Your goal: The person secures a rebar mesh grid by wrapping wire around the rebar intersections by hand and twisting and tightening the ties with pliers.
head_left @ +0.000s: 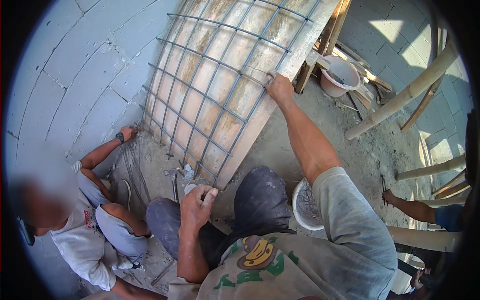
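A grid of dark steel rebar (pixel 210 59) lies over a sloping, stained board (pixel 280 20). At the grid's right edge, my right hand (pixel 281 90) is closed, its fingertips pinching a thin wire (pixel 254 76) that runs in from the bars. My left hand (pixel 196 206) is held just below the grid's lower end, above my knee. Its fingers are curled with the thumb pressed in; whatever they hold is hidden. A pale object (pixel 190 188) shows right behind those fingers, its kind unclear. Nearby, a hammer (pixel 174 182) rests on the ground.
A co-worker (pixel 107 220) crouches at left, one hand near loose wires (pixel 132 167) by the block wall (pixel 90 65). Another person's hand (pixel 388 197) holds a tool at right. Buckets (pixel 334 87) (pixel 306 220) and slanting bamboo poles (pixel 405 102) stand around.
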Demonstrator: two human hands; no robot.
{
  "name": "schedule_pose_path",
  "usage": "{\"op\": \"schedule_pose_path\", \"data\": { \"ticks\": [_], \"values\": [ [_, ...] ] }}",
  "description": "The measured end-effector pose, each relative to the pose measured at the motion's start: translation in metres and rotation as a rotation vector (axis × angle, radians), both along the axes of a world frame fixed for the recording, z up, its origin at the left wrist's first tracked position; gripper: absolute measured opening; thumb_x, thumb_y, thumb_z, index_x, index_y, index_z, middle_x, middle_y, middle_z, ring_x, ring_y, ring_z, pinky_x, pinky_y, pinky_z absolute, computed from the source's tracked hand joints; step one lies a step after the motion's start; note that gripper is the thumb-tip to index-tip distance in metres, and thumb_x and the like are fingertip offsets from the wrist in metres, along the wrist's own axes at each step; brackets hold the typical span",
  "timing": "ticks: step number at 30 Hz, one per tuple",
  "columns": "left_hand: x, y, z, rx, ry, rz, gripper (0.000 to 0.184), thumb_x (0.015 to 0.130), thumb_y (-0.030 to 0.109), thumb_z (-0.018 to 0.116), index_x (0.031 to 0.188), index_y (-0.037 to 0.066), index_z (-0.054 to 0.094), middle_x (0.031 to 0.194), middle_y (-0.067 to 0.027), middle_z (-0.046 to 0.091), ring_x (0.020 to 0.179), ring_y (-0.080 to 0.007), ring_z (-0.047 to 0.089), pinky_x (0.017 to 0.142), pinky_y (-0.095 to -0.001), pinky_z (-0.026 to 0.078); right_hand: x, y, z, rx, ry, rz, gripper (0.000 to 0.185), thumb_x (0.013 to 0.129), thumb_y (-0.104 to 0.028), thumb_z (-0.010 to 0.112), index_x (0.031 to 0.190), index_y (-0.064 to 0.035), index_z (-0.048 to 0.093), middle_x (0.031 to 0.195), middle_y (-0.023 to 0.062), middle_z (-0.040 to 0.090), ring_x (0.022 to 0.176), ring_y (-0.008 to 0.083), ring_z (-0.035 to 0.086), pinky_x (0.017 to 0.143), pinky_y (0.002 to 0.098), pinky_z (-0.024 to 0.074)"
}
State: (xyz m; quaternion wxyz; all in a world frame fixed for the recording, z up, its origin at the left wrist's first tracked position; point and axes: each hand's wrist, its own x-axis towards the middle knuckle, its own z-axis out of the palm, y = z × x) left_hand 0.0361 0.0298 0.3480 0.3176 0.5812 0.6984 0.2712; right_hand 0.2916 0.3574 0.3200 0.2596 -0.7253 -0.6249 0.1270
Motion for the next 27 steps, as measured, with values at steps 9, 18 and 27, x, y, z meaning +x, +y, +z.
{"op": "schedule_pose_path", "data": {
  "ticks": [9,18,27],
  "values": [
    [-0.014,0.01,-0.002,0.013,-0.061,0.037,0.023,0.084,0.026,0.064,0.087,0.004,0.066,0.073,-0.014,0.064,0.068,-0.0279,0.062,0.064,-0.0376,0.047,-0.004,-0.003,0.007,-0.013,-0.035,-0.014,0.036,0.079,-0.021,0.058,0.114,-0.0242,0.063,0.101,0.0156,0.067,0.098,0.0322,0.063,0.086,0.041,0.0502],
    [-0.027,0.031,-0.016,0.035,-0.042,-0.029,0.025,0.085,0.027,0.063,0.087,0.002,0.066,0.075,-0.0158,0.064,0.07,-0.032,0.062,0.064,-0.0396,0.046,0.003,0.018,-0.023,0.091,-0.011,0.022,0.033,0.081,-0.023,0.055,0.113,-0.0225,0.064,0.103,0.0165,0.067,0.099,0.0333,0.063,0.086,0.0411,0.0493],
    [-0.033,0.057,-0.001,0.094,0.036,-0.054,0.025,0.086,0.028,0.061,0.09,0.004,0.066,0.079,-0.0166,0.064,0.074,-0.034,0.063,0.067,-0.041,0.047,0.005,0.02,-0.029,0.151,0.047,0.025,0.027,0.087,-0.029,0.053,0.11,-0.0217,0.066,0.102,0.0147,0.067,0.099,0.0337,0.062,0.085,0.041,0.0488]
  ]
}}
